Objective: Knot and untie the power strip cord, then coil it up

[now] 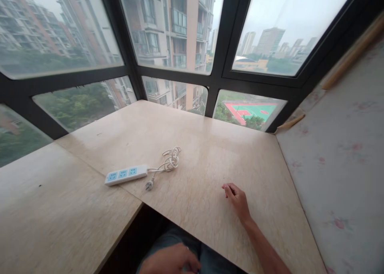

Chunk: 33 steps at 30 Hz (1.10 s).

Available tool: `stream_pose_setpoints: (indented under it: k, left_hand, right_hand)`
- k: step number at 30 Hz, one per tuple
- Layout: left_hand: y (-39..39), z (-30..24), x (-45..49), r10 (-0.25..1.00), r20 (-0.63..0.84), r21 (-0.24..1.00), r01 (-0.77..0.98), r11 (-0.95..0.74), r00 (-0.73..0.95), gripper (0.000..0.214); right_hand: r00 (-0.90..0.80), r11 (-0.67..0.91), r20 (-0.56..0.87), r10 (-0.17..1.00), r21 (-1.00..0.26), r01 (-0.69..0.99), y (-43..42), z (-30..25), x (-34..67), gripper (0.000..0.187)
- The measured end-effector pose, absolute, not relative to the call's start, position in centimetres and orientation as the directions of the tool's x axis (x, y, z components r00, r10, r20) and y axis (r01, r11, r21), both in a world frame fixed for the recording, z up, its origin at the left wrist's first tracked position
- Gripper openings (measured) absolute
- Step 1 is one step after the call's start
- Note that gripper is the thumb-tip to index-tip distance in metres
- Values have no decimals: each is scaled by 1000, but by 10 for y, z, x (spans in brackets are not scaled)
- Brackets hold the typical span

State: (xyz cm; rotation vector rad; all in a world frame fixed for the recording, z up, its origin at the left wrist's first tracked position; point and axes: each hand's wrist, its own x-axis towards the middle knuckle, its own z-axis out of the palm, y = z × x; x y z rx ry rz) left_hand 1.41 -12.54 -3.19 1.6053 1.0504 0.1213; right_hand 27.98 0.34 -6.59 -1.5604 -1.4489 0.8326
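A white power strip [126, 175] with three blue socket panels lies on the marble-look countertop, left of the middle. Its white cord [171, 161] is looped and bunched beside it, and the plug [149, 184] rests on the surface just below. My right hand [236, 200] is on the counter to the right of the cord, apart from it, fingers curled in and nothing visible in them. Low at the bottom edge, my left hand [172, 260] is over my lap with its fingers closed; a small dark greenish bit shows by them, too cut off to name.
The L-shaped countertop [195, 146] has a dark gap at its inner corner, where my legs [177, 236] are. Dark-framed windows [216, 78] border the far side. A wall with peeling floral wallpaper [336, 166] stands at right.
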Motion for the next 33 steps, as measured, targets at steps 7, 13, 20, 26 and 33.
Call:
stream_pose_setpoints:
  k: [7,13,20,26,33]
  left_hand:
    - [-50,-25,24,965,-170,984,-21,178,200,39]
    - [-14,-64,43,988,-53,995,71,63,-146,32]
    - [-22,-62,50,976,93,942,334,-22,-198,25]
    - [-22,-58,49,977,106,940,340,-38,-186,23]
    - [-18,-60,49,975,72,966,260,-15,-212,24]
  right_hand:
    - [89,44,106,990,-851,523,39,-70,268,44]
    - [3,65,81,997,-818,572,32,-66,272,48]
    - [-29,89,91,995,-774,627,32,-66,273,49]
    - [-73,149,138,988,-692,706,32,-74,274,49]
    - [-99,186,172,980,-626,757,30,-74,273,51]
